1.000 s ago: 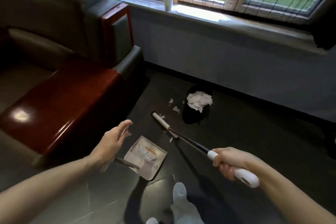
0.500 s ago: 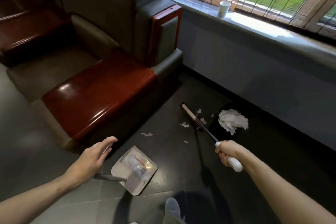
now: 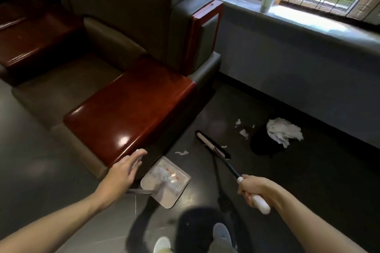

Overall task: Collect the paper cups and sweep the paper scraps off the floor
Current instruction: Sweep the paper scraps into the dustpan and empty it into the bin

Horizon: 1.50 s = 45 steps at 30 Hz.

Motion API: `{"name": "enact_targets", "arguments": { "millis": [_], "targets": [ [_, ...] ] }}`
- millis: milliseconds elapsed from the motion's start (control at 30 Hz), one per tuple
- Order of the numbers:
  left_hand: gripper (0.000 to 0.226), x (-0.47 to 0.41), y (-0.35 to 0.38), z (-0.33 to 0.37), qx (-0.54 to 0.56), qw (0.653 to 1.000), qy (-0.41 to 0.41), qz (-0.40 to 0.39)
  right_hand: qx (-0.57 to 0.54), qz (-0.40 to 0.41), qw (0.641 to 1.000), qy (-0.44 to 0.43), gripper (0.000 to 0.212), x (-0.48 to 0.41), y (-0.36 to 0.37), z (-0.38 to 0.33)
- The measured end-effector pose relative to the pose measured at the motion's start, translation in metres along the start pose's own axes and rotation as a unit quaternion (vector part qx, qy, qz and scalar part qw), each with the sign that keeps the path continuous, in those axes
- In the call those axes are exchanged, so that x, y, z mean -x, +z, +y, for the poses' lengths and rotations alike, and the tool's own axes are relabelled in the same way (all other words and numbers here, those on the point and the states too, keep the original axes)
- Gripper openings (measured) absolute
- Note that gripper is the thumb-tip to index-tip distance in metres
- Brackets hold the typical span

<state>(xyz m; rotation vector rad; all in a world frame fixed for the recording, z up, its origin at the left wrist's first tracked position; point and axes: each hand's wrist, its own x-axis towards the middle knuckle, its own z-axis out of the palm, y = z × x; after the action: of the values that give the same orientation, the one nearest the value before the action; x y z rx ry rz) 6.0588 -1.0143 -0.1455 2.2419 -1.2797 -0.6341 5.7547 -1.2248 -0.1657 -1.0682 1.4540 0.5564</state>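
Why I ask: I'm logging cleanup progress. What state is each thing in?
Paper cup: upright on windowsill.
Paper scraps: loose on floor.
Broom: head on floor.
Dustpan: scraps inside.
Black bin: heaped with crumpled paper.
Left-hand grip: on dustpan handle, hold unclear.
Right-hand grip: holds broom handle.

A white paper cup stood upright on the window sill at one o'clock. Torn white paper scraps lay scattered on the dark floor near centre. The grey plastic dustpan at six o'clock possibly held more.
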Motion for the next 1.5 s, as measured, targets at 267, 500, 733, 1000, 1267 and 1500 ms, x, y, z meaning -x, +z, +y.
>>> {"name": "enact_targets", "arguments": {
  "millis": [267,500,733,1000,1267,1500],
  "targets": [
    [0.033,-0.050,-0.026,-0.037,0.036,0.998,0.052,-0.001,0.288,-0.013,0.956,-0.053,0.063,0.055,0.082,-0.006],
    [0.035,-0.055,-0.024,-0.040,0.070,0.992,0.086,-0.061,-0.023,-0.094,0.995,0.012,0.061,0.100,0.072,0.011],
    [0.035,-0.059,-0.015,-0.018,0.066,0.981,0.135,-0.124,-0.123,-0.009,0.992,0.016,0.056,0.119,0.052,0.032],
    [0.037,-0.068,0.002,-0.003,0.055,0.973,0.167,-0.147,-0.148,0.072,0.986,0.018,0.019,0.079,0.039,0.057],
    [0.037,-0.063,-0.003,-0.005,0.056,0.970,0.171,-0.165,-0.091,0.048,0.995,0.004,0.055,0.055,0.077,0.047],
    [0.037,-0.051,-0.012,-0.011,0.041,0.975,0.165,-0.145,-0.014,0.016,1.000,-0.017,0.061,0.069,0.133,0.031]
  ]
}}
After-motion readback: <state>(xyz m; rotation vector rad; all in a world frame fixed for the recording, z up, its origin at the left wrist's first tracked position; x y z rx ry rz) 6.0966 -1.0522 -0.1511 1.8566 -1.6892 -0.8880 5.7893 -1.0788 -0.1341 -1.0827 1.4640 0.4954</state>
